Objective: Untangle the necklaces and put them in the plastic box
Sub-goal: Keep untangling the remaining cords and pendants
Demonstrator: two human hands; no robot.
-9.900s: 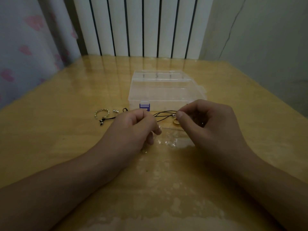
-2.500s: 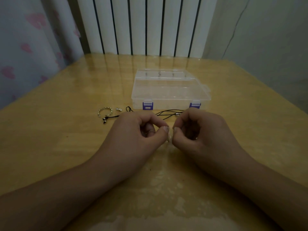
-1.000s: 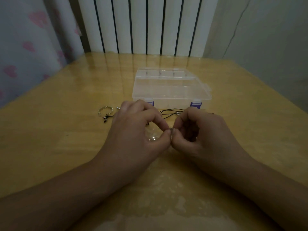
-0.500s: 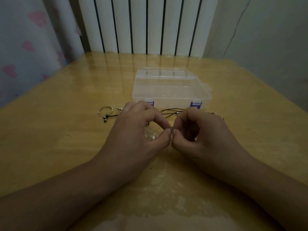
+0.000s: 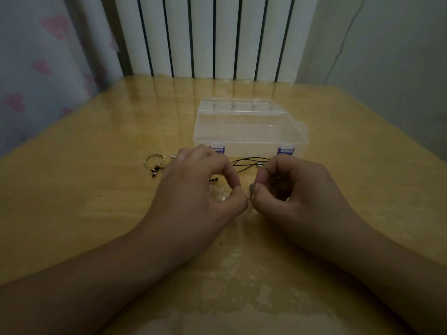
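Note:
A clear plastic box (image 5: 246,126) with purple latches stands shut on the wooden table (image 5: 96,189), just beyond my hands. Black necklace cords (image 5: 244,163) lie tangled in front of it, mostly hidden behind my fingers. My left hand (image 5: 196,189) and my right hand (image 5: 295,189) meet fingertip to fingertip above the table, both pinching a small dark piece of the necklace (image 5: 250,189) between thumb and forefinger. A silver ring-shaped piece (image 5: 154,159) with a black cord end lies to the left of my left hand.
A white ribbed radiator (image 5: 212,37) stands behind the table's far edge. A curtain with pink hearts (image 5: 36,68) hangs at the left, and a plain wall is at the right. A glossy patch (image 5: 242,274) shines on the table near me.
My hands have closed in from apart on the cord to pinching together at one small point. Over the last second they have barely moved.

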